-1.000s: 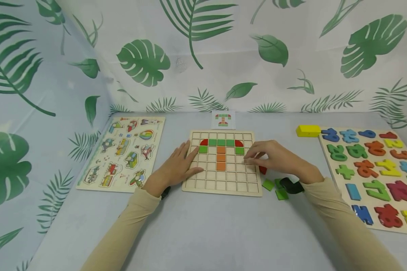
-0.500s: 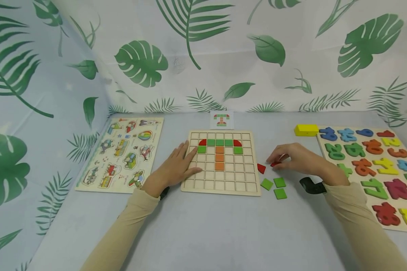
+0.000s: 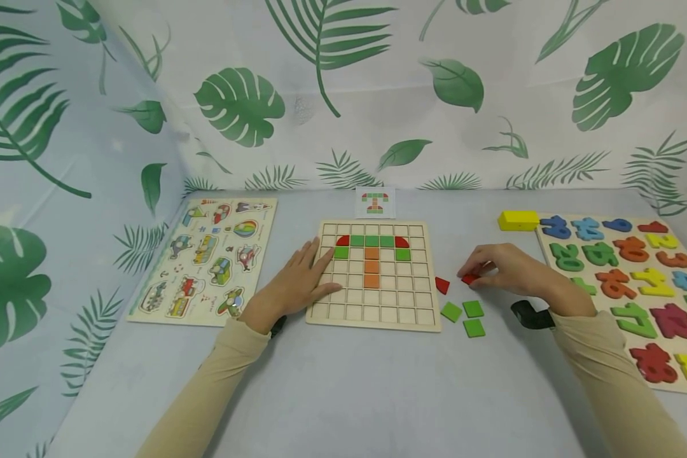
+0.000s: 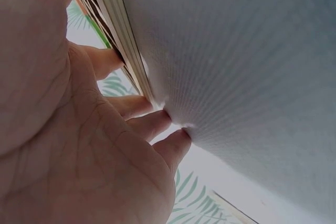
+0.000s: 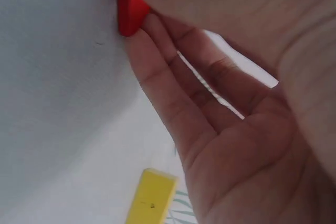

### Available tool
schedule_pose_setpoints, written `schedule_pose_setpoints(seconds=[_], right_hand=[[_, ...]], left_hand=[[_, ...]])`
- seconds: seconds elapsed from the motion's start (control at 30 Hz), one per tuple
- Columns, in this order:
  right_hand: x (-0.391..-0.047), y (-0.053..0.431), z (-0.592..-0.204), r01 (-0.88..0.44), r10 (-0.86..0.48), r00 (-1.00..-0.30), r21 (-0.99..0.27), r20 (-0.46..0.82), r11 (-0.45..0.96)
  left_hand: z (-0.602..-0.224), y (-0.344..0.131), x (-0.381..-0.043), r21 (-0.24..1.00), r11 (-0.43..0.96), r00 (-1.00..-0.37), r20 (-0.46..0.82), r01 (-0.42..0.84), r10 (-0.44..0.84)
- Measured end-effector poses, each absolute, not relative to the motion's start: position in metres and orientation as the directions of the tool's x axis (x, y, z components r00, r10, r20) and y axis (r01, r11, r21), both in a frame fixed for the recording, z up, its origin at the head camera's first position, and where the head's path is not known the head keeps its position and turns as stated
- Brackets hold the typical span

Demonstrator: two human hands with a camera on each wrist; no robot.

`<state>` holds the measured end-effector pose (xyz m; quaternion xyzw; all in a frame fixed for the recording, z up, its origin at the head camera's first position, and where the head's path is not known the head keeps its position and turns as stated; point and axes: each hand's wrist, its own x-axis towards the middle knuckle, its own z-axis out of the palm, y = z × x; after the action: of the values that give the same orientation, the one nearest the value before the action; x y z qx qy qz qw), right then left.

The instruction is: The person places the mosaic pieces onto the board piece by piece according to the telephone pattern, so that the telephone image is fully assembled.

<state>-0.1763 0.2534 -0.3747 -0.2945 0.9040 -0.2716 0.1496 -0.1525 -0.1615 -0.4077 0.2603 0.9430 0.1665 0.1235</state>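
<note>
A wooden grid board point(image 3: 355, 312) lies mid-table with red, green and orange tiles set in a T shape in its upper cells. My left hand point(image 3: 298, 280) rests on its left edge, fingers fairly straight; in the left wrist view the fingertips reach along the board's side point(image 4: 128, 40). To the right of the board, my right hand point(image 3: 506, 270) pinches a red tile point(image 5: 128, 9) between thumb and fingers, close over the table. Another red tile point(image 3: 443, 285) lies by the board's right edge. Several green tiles, one green tile point(image 3: 473, 309) among them, lie just in front of my right hand.
A pattern card point(image 3: 374, 202) lies behind the board. On the left is a picture puzzle board point(image 3: 206, 254); on the right, a number puzzle board point(image 3: 601, 299) with coloured pieces. A yellow block point(image 3: 518, 221) stands at that board's upper left corner.
My right hand has moved right, from over the board's right edge to the loose tiles, and now pinches a red tile. My left hand has stayed on the board.
</note>
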Motion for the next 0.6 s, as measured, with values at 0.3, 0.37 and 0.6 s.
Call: schedule_pose_setpoints(seconds=[0.3, 0.37, 0.6], right_hand=[[-0.1774, 0.2495, -0.3661, -0.353, -0.539, -0.817, -0.561, -0.205, 0.749], [-0.1774, 0.2477, -0.3652, -0.342, -0.528, -0.82, -0.553, -0.219, 0.76], [-0.1768, 0.2436, -0.3637, -0.342, -0.52, -0.821, -0.528, -0.234, 0.778]], left_hand=[[-0.41, -0.1617, -0.1541, 0.391, 0.802, -0.835, -0.132, 0.452, 0.535], [-0.4105, -0.162, -0.1535, 0.392, 0.803, -0.835, -0.136, 0.45, 0.534], [-0.4109, -0.1625, -0.1527, 0.401, 0.803, -0.836, -0.141, 0.441, 0.53]])
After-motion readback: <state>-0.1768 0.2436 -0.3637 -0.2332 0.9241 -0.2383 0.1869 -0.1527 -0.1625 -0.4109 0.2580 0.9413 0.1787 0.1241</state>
